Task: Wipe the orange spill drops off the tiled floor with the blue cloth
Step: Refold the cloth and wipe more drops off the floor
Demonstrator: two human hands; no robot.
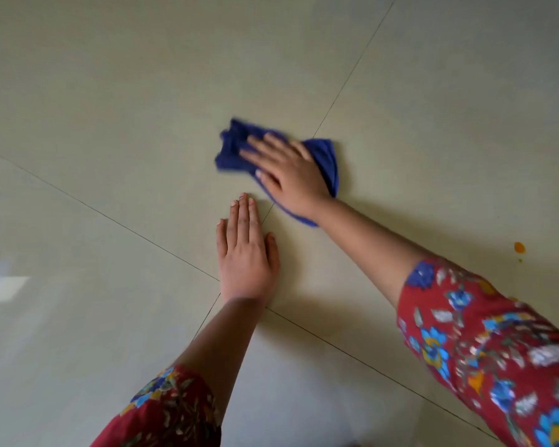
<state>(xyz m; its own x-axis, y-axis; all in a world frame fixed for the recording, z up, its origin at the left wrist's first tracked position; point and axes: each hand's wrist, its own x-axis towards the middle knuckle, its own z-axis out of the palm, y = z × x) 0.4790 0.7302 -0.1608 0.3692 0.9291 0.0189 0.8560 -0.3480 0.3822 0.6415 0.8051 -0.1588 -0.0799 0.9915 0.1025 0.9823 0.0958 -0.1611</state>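
a: the floor (110, 91) is pale tile with thin grout lines. how far along is the wiping?
b: not finished, i think. one orange drop (519, 247) and a tiny speck (519, 260) just under it lie at the right, well apart from the blue cloth (233, 150). around the cloth i see no orange.
a: and the hands?
b: the right hand (288, 169) lies flat on the cloth, fingers straight, pressing it to the floor. the left hand (246, 253) is flat on bare tile near the cloth and holds nothing.
a: how does the cloth lie?
b: bunched, across a grout line. its long axis goes from far left to near right, roughly along the forearm. the far-left edge is blurred.
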